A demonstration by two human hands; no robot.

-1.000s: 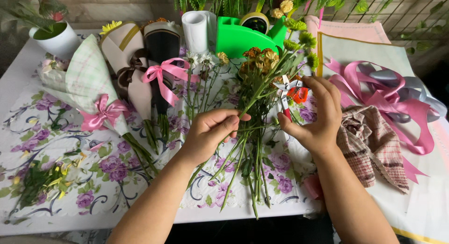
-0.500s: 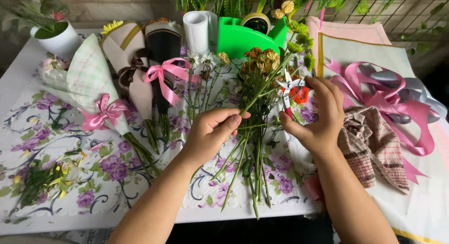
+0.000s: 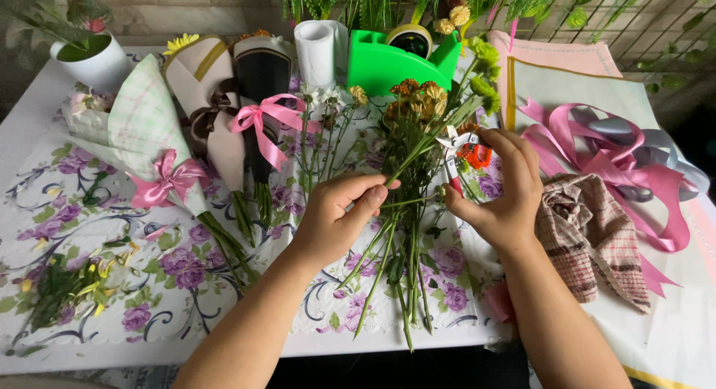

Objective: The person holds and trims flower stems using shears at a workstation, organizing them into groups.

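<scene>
I am looking down over a table [image 3: 45, 135] spread with a floral cloth [image 3: 112, 232], which is serving as the work surface with everything fanned out within reach. Along the right, sheets of wrapping paper [image 3: 589, 83] are lying flat under loops of pink ribbon [image 3: 597, 158] and a checked cloth [image 3: 589, 232]. On the left, three wrapped bouquets [image 3: 149, 128] are lying side by side, bows facing up, apparently set aside as done. At the back, a green tape dispenser [image 3: 388, 64] is standing beside a white roll [image 3: 317, 49]. In the middle, a loose bunch of flowers [image 3: 414, 120] is lying with its stems pointing toward me, easy to gather. My left hand [image 3: 335, 221] is pinching those stems between thumb and curled fingers, seemingly to keep them bundled. My right hand [image 3: 503, 191] is curling around small red-handled pruning shears [image 3: 459, 150], fingers half closed, holding them just beside the flower heads.
</scene>
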